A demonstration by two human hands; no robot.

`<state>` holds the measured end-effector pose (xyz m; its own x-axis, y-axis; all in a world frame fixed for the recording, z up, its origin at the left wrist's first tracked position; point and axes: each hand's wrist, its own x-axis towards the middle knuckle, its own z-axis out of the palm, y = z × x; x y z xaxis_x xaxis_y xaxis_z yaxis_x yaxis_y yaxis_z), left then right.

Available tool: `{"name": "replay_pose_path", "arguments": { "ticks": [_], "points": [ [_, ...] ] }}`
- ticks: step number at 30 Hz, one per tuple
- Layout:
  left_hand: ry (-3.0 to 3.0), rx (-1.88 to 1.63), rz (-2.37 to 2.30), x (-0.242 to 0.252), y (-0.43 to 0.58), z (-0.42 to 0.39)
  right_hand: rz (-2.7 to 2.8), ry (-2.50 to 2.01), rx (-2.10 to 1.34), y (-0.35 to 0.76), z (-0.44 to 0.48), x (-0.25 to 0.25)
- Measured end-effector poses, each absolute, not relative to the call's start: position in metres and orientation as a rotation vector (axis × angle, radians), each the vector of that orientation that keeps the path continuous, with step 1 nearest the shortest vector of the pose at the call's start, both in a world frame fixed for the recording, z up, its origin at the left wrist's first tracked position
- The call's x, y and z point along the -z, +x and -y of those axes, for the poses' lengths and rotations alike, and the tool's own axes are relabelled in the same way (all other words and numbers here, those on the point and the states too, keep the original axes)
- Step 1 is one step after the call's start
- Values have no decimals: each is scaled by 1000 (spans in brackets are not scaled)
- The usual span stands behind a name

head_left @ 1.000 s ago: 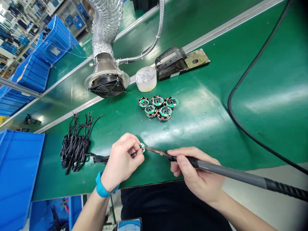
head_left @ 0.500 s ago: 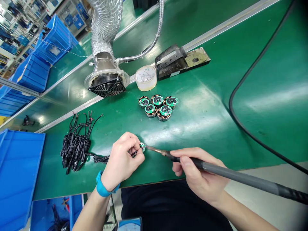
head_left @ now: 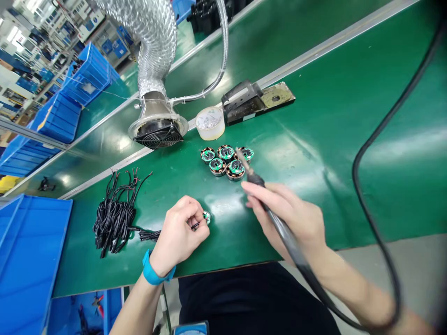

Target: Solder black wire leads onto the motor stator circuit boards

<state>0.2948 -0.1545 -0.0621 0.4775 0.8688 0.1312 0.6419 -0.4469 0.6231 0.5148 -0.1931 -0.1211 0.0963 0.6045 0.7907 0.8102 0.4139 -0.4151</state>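
Note:
My left hand rests on the green table, fingers pinched on a small round circuit board and the black wire that runs to it. My right hand grips a soldering iron like a pen. Its tip points away from me, over a cluster of several round motor stators with green boards. The iron's black cable loops off to the right.
A bundle of black wires lies to the left. At the back stand a fume extractor hose with its fan, a white tub and a black iron stand. Blue bins sit at the left.
My right hand has lifted the iron's tip off the small board and swung it away, up over the stator cluster. My left hand has kept its hold in place.

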Motion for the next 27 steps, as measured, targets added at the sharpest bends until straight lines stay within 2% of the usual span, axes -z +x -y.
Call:
{"name": "replay_pose_path", "arguments": {
  "ticks": [1,3,11,22,27],
  "points": [
    [2221,-602,-1255,63,294,155,1633,-1344,373,520,184,119],
    [2209,-601,-1259,64,293,155,1695,-1422,431,529,165,114],
    [2155,-602,-1243,66,292,153,1787,-1348,251,528,133,112],
    [2652,-627,-1430,74,283,180,1792,-1274,290,528,138,125],
    [2519,-510,-1368,93,275,175,1819,-1274,335,526,140,132]
  ]
}}
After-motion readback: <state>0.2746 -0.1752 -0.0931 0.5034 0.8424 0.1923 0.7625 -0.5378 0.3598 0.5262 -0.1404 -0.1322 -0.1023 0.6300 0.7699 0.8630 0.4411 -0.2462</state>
